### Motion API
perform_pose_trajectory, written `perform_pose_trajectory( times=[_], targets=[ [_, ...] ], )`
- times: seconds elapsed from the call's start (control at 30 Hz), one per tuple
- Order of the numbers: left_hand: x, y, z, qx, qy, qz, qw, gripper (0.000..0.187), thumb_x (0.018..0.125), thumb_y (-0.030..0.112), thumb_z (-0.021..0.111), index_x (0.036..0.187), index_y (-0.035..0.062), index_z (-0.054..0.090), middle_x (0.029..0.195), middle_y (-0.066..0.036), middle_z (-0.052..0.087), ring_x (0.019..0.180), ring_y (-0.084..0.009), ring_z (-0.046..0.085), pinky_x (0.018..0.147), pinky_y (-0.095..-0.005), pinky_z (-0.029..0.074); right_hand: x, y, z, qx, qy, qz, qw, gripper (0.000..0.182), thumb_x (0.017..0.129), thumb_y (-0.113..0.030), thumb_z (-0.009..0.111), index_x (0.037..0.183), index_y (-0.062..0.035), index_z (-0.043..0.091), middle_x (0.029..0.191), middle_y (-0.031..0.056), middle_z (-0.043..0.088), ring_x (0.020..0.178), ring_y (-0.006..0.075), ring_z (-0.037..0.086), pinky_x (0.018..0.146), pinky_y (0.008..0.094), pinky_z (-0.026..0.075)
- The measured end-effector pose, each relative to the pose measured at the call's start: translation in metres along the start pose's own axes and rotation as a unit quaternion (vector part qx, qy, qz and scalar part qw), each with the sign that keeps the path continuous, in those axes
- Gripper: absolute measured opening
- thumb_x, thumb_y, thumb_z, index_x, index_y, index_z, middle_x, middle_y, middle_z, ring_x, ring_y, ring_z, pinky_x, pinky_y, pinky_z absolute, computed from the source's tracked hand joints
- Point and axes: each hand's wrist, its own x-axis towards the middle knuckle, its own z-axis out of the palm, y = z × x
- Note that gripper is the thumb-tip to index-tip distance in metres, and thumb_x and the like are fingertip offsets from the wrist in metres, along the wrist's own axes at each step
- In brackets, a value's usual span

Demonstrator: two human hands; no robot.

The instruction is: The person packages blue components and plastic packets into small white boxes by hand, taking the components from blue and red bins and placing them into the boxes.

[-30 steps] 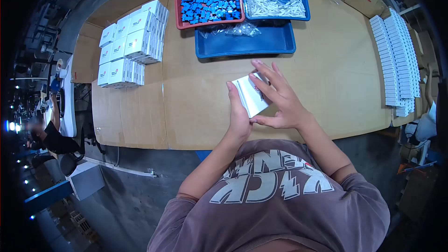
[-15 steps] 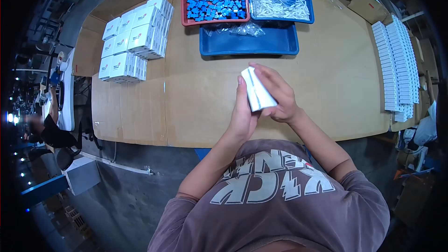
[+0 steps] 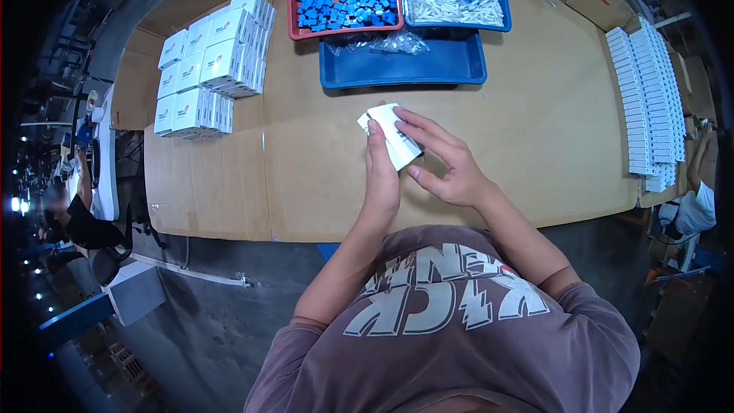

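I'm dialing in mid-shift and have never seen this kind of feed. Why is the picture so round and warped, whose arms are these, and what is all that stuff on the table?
The one view comes from a camera worn on a person's head, looking forward and down through a wide lens, which bends the edges. The arms are that person's own. The left hand grips a small white carton, and the right hand rests its fingers on it. Below lies a cardboard-covered table. At the far edge stand a red tray of blue parts, a blue tray of white sticks, and a blue tray with clear bags. Finished white boxes are stacked at the left; a row of flat white cartons lies at the right. Other people are at the picture's edges.
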Motion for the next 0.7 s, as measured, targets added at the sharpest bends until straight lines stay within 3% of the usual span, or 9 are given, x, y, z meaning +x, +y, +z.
perform_pose_trajectory(
  times=[0.1, 0.2, 0.37, 0.7],
  targets=[
    [-0.003, -0.003, 0.003, -0.038, 0.004, -0.045, 0.998, 0.067, 0.111, 0.060, 0.031, 0.147, 0.0053, 0.045, 0.134, -0.011, 0.059, 0.122, -0.0194, 0.060, 0.104, -0.0381, 0.050, -0.003, 0.011, 0.006, -0.068, 0.015, -0.033, 0.997, 0.058, 0.090, -0.003, 0.070, 0.146, 0.0023, 0.057, 0.154, 0.0220, 0.053, 0.142, 0.0396, 0.052, 0.115, 0.0435, 0.046],
    [-0.005, -0.007, 0.004, -0.032, 0.006, -0.036, 0.999, 0.067, 0.111, 0.061, 0.032, 0.146, 0.0052, 0.046, 0.135, -0.011, 0.057, 0.122, -0.0183, 0.058, 0.101, -0.0374, 0.049, -0.003, 0.018, 0.012, -0.128, 0.047, -0.069, 0.988, 0.052, 0.092, -0.004, 0.069, 0.143, 0.0033, 0.059, 0.146, 0.0232, 0.060, 0.134, 0.0401, 0.060, 0.110, 0.0434, 0.052],
    [-0.004, -0.015, 0.004, 0.010, 0.047, -0.045, 0.998, 0.067, 0.110, 0.062, 0.033, 0.142, 0.0045, 0.047, 0.126, -0.009, 0.058, 0.114, -0.0167, 0.059, 0.097, -0.0357, 0.049, -0.007, 0.021, 0.020, -0.158, 0.076, -0.079, 0.981, 0.047, 0.093, -0.003, 0.066, 0.139, 0.0052, 0.060, 0.135, 0.0247, 0.067, 0.122, 0.0401, 0.068, 0.100, 0.0431, 0.059],
    [-0.013, -0.014, 0.015, -0.014, 0.070, -0.039, 0.997, 0.064, 0.110, 0.062, 0.035, 0.135, 0.0057, 0.051, 0.118, -0.006, 0.061, 0.107, -0.0140, 0.060, 0.091, -0.0306, 0.050, -0.013, 0.022, 0.026, -0.173, 0.108, -0.093, 0.975, 0.042, 0.093, -0.002, 0.063, 0.134, 0.0062, 0.062, 0.127, 0.0253, 0.070, 0.115, 0.0390, 0.072, 0.091, 0.0424, 0.062]
  ],
)
